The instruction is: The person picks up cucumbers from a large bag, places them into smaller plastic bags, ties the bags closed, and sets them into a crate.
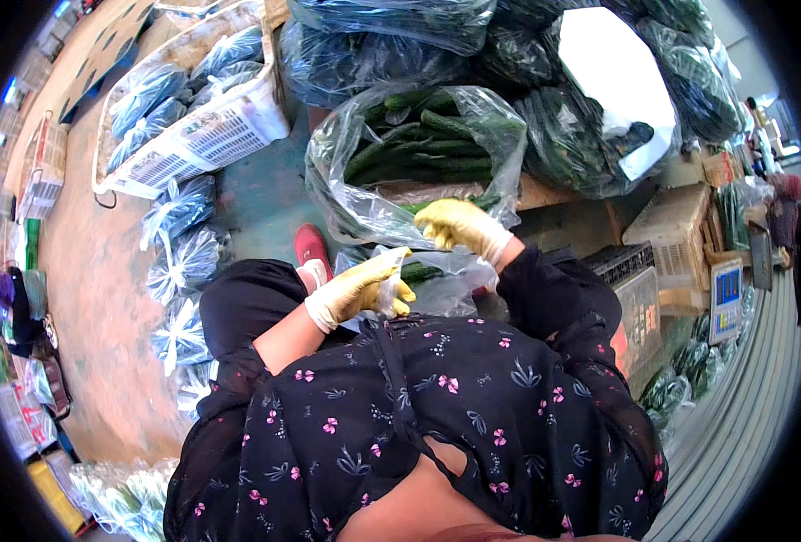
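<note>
A large clear plastic bag stands open in front of me, with several dark green cucumbers inside. At its near rim is my right hand in a yellow glove, fingers curled downward; what they hold, if anything, is hidden. Lower and to the left, my left hand, also gloved in yellow, is closed on the edge of a small clear plastic bag above my lap. A cucumber shows in or behind this small bag, between my hands.
A white plastic crate with bagged goods stands at the far left. Tied plastic bags line the floor beside my left leg. Filled dark bags are heaped at the back. At right are a crate and a scale.
</note>
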`<act>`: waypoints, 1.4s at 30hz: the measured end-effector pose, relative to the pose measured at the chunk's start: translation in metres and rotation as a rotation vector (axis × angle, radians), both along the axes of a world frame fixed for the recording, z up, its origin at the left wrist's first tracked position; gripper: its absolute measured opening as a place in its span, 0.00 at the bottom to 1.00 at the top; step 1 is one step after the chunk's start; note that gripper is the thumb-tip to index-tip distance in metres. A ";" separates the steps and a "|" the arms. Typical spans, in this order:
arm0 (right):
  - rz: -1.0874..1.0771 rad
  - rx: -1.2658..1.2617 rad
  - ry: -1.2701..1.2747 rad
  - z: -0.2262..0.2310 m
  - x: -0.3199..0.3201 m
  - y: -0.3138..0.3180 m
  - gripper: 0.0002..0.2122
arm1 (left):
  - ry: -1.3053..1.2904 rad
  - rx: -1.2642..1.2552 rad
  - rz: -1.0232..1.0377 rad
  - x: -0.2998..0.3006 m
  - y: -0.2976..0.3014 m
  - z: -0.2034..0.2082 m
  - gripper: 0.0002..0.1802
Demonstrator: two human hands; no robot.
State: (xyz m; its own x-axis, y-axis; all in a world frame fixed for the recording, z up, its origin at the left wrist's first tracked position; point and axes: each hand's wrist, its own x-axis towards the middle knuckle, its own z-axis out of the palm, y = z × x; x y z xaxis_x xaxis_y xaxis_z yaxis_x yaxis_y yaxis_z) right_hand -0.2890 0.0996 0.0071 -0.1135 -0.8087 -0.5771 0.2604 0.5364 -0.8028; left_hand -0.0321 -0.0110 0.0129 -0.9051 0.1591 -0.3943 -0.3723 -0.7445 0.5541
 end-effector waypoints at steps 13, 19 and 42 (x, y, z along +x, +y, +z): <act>0.627 -0.218 1.917 -0.081 -0.032 -0.193 0.13 | -0.103 0.022 0.088 -0.029 -0.005 0.007 0.37; 0.782 -0.077 1.860 -0.092 -0.040 -0.207 0.09 | -0.067 -0.077 0.070 -0.029 -0.009 -0.009 0.36; -0.002 -0.107 -0.491 -0.009 -0.041 0.044 0.23 | -0.025 0.065 0.099 -0.019 -0.015 -0.008 0.35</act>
